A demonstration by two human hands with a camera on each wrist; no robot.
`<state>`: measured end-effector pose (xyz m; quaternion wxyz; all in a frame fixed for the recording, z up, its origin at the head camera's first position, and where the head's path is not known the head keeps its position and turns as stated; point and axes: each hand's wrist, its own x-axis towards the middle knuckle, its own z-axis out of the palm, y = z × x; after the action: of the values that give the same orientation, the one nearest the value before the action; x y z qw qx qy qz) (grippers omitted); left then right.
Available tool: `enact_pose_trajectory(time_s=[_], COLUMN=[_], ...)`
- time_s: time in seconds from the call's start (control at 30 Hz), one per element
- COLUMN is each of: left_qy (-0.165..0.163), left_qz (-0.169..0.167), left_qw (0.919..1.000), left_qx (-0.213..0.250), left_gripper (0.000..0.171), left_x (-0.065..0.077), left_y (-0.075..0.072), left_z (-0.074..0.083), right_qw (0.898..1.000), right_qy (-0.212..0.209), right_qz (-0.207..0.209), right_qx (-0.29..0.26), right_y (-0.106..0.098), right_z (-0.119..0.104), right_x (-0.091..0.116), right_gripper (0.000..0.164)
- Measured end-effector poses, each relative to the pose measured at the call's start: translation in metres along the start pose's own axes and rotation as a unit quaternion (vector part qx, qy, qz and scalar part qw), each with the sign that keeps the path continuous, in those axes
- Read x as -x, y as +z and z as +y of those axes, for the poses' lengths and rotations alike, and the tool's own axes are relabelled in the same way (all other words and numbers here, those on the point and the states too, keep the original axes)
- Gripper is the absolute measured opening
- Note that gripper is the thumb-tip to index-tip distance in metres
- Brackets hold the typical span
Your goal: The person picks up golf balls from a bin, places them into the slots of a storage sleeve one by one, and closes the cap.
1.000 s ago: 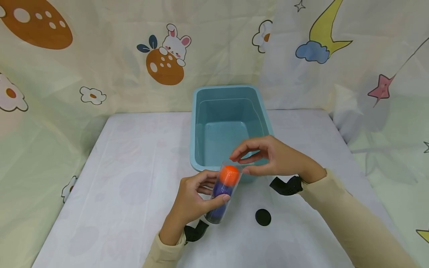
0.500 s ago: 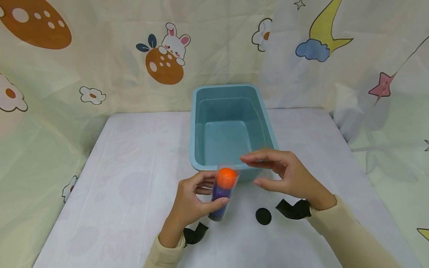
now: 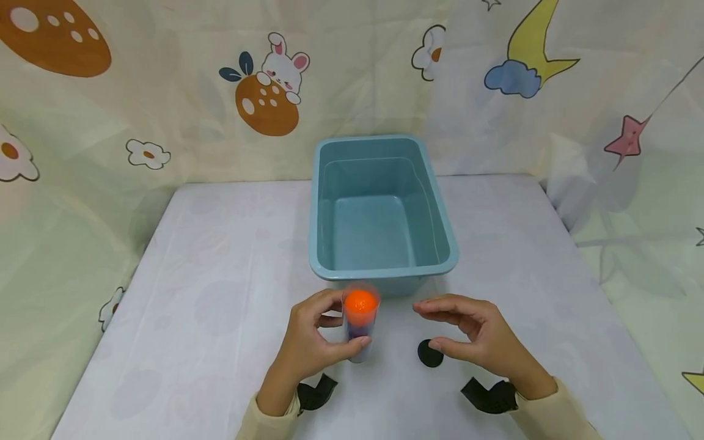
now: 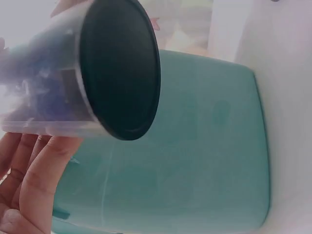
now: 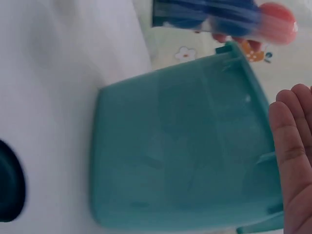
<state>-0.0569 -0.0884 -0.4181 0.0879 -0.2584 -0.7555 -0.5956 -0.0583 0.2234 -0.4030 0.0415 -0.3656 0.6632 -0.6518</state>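
Note:
My left hand [image 3: 315,335] grips a clear tube [image 3: 352,335] above the table, thumb in front and fingers behind. Its mouth tips towards the head camera. An orange ball [image 3: 360,307] sits at the top inside, and dark blue or purple balls [image 5: 229,13] show below it. The left wrist view shows the tube's black end cap [image 4: 121,70]. My right hand [image 3: 474,333] holds nothing, fingers extended and thumb spread apart. Its thumb tip overlaps the edge of a round black lid [image 3: 428,354] lying on the table.
A light blue plastic bin [image 3: 385,273] stands behind the hands, with nothing visible inside. White cloth covers the table [image 3: 220,293]. A patterned cloth backdrop [image 3: 357,79] rises behind and along both sides. Black straps [image 3: 492,397] sit at the wrists.
My right hand has left the tube's rim and moved down towards the black lid, with thumb and fingers spreading. The tube has turned more upright and its mouth faces the head camera more.

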Motion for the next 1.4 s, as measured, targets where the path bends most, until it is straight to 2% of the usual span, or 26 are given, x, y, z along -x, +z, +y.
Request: enact_pose_trajectory(time_s=[0.2, 0.33, 0.5, 0.7, 1.0, 1.23, 1.4], left_qy=[-0.004, -0.010, -0.020, -0.025, -0.029, -0.050, -0.060], left_qz=[-0.002, -0.003, -0.005, -0.006, -0.013, -0.016, -0.018], left_qw=[1.0000, 0.9999, 0.9997, 0.9996, 0.9995, 0.9986, 0.9980], left_qx=[-0.005, -0.011, -0.010, -0.007, -0.004, -0.005, -0.009], left_gripper=[0.047, 0.049, 0.049, 0.049, 0.049, 0.049, 0.049], left_x=[0.003, 0.006, 0.009, 0.012, 0.017, 0.019, 0.019], left_y=[0.002, 0.003, 0.004, 0.006, 0.008, 0.011, 0.013], left_z=[-0.002, -0.003, -0.005, -0.008, -0.014, -0.019, -0.022], right_qw=[0.998, 0.997, 0.997, 0.993, 0.981, 0.972, 0.960], right_qy=[0.048, 0.062, 0.055, 0.090, 0.157, 0.183, 0.211], right_qz=[0.028, 0.043, 0.052, 0.063, 0.058, 0.055, 0.053], right_qx=[0.004, 0.002, 0.002, 0.038, 0.102, 0.139, 0.179], right_y=[0.004, 0.005, 0.004, 0.002, 0.006, 0.008, 0.006], right_z=[0.017, 0.027, 0.041, 0.055, 0.062, 0.063, 0.063], right_x=[0.022, 0.033, 0.042, 0.052, 0.060, 0.062, 0.064], right_gripper=[0.052, 0.051, 0.052, 0.053, 0.052, 0.056, 0.057])
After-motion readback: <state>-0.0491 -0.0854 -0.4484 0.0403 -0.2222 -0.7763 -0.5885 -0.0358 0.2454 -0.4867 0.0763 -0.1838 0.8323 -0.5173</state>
